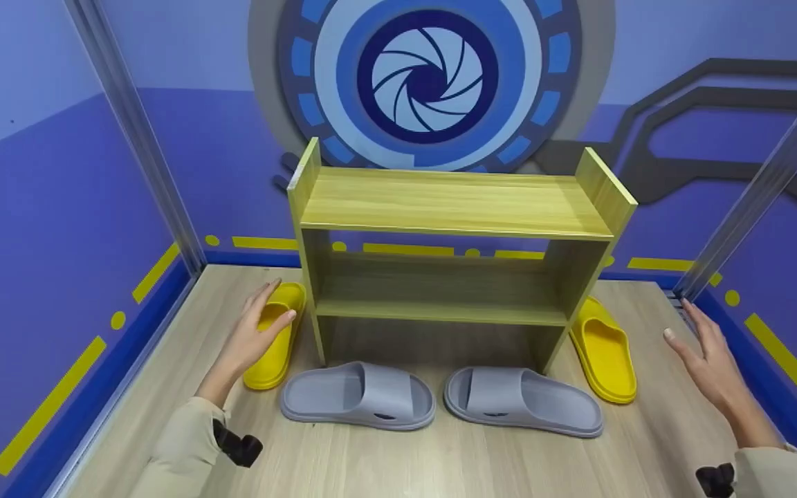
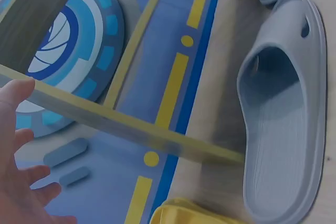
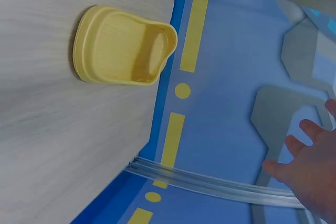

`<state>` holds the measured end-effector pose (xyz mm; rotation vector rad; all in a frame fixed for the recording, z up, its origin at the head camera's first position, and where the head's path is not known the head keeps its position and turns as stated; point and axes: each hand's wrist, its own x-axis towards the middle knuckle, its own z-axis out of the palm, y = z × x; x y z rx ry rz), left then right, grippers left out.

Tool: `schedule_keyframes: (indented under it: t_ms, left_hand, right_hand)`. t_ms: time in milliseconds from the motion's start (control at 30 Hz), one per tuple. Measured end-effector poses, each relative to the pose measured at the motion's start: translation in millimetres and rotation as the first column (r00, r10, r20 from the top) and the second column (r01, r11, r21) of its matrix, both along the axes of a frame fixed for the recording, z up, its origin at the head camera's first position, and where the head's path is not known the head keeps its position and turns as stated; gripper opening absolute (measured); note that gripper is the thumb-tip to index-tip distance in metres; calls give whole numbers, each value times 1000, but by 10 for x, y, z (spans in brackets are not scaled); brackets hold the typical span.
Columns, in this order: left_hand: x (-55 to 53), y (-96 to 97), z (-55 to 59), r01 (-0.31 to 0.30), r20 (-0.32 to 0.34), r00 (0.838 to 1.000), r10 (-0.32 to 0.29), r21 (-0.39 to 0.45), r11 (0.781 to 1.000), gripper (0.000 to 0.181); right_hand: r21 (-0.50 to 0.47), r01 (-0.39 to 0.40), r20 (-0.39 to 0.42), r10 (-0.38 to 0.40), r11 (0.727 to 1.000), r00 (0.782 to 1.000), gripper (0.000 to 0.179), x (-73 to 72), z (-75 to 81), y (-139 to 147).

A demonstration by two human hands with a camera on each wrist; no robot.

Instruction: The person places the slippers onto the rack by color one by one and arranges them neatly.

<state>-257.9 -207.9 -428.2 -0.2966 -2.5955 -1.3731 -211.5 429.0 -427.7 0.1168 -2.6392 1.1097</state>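
My left hand (image 1: 257, 339) hovers with spread fingers over the left yellow slipper (image 1: 275, 360), which lies beside the shelf's left side. Out to the right, my right hand (image 1: 710, 360) is held up with its fingers apart, nearest to the right yellow slipper (image 1: 609, 356). Neither hand holds anything. Two grey slippers lie sideways in front of the shelf: the left grey slipper (image 1: 388, 394) has its toe pointing right, the right grey slipper (image 1: 499, 391) its toe pointing left. In the left wrist view the left grey slipper (image 2: 278, 129) shows large, beyond the hand.
A light wooden two-tier shelf (image 1: 440, 200) stands at the back middle, with raised side panels. Blue printed walls (image 1: 59, 228) close in the left, back and right. Metal posts (image 1: 156, 152) mark the corners. The wooden floor (image 1: 385, 470) runs forward of the slippers.
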Motion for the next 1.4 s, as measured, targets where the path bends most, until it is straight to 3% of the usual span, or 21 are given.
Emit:
schedule_keyframes:
  t_ms: [233,300,333,467,733,867,967,1233,1400]
  left_hand:
    - [-17,113,51,9,-9,1000,-7,201,979,59]
    - [-31,144,65,11,-8,1000,-9,249,968,58]
    - [-39,159,72,12,-10,1000,-10,267,964,57]
    - [-63,212,87,29,-20,1000,-23,318,948,57]
    - [-112,321,108,15,-16,1000,-11,320,947,55]
    - [-156,373,145,14,-16,1000,-9,325,946,56]
    - [-185,408,190,16,-19,1000,-10,329,944,57]
    - [-287,471,296,9,-83,996,18,309,951,54]
    - [-369,522,340,-30,-67,996,52,300,953,56]
  right_hand:
    - [-131,-47,-59,39,990,997,58,-74,-177,-21]
    - [-144,-53,-75,42,988,996,57,-70,-196,-56]
    - [-160,-69,-54,61,985,997,57,-29,-133,-118]
    - [-146,-83,-61,75,986,995,57,-41,-195,-166]
    - [-191,-150,5,153,970,988,60,-74,-419,-340]
    - [-187,-158,9,163,970,987,60,-123,-626,-428]
    - [-180,-150,55,162,972,985,61,-135,-724,-508]
    - [-221,-196,160,234,955,959,66,-156,-890,-723]
    - [-219,-240,172,280,946,945,68,-182,-1023,-851]
